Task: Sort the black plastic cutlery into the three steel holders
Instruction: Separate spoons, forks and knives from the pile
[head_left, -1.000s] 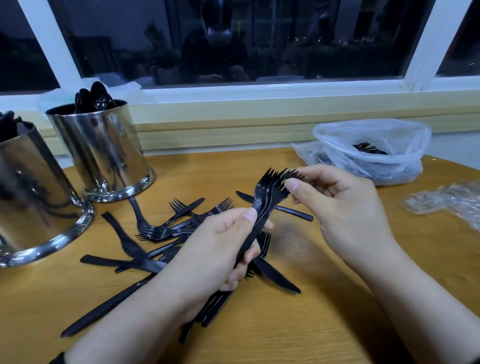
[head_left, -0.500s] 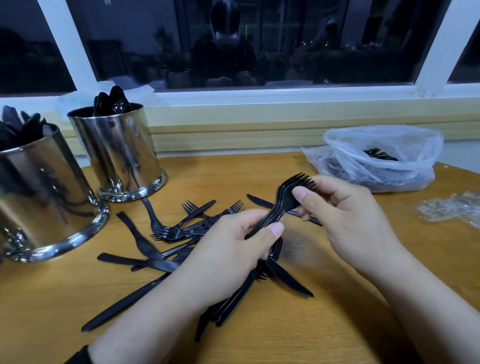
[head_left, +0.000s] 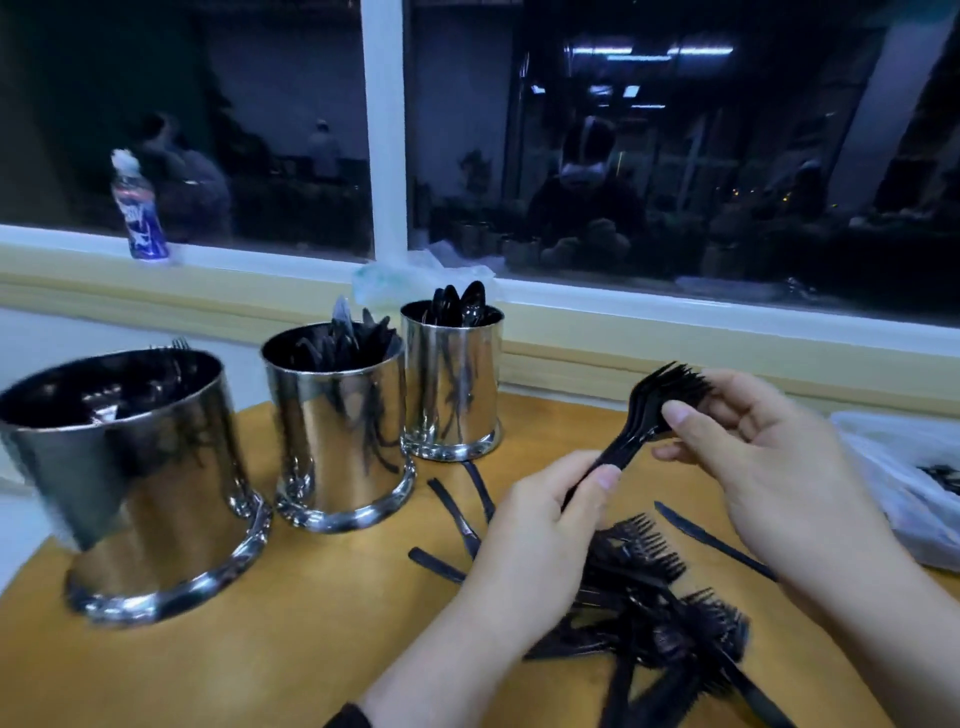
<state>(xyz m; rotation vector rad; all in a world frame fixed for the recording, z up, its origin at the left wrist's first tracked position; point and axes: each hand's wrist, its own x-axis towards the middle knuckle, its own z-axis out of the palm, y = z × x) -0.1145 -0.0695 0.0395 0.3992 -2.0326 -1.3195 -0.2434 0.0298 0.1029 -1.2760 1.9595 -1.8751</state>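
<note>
Starting at your far left, the largest steel holder (head_left: 140, 478) stands on the wooden table (head_left: 291, 639), with fork tines just showing above its back rim. Beside it to the right is the middle holder (head_left: 337, 431), filled with dark cutlery whose kind is hard to tell in the dim light. Just behind and to the right of that one stands the smallest holder (head_left: 451, 384), with black spoons (head_left: 460, 304) rising upright out of it. On the window ledge well behind the holders you have a small bottle (head_left: 139, 208) with a blue label.

Your left hand (head_left: 540, 540) is curled round the handles of a bundle of forks (head_left: 649, 410), thumb pressed on top. The bundle slants up and to the right, above the table. Your right hand (head_left: 763, 457) pinches the bundle near the tines, thumb in front and fingers behind the fork heads.

Under and between your hands lies a loose pile of cutlery (head_left: 654, 597) on the table, mostly forks crossed over each other, with some handles poking out to the left toward the holders. One knife (head_left: 711, 540) lies apart on the right side of the pile, partly hidden by your right wrist. At the far right edge sits a clear plastic bag (head_left: 904, 483) with more black cutlery inside it.
</note>
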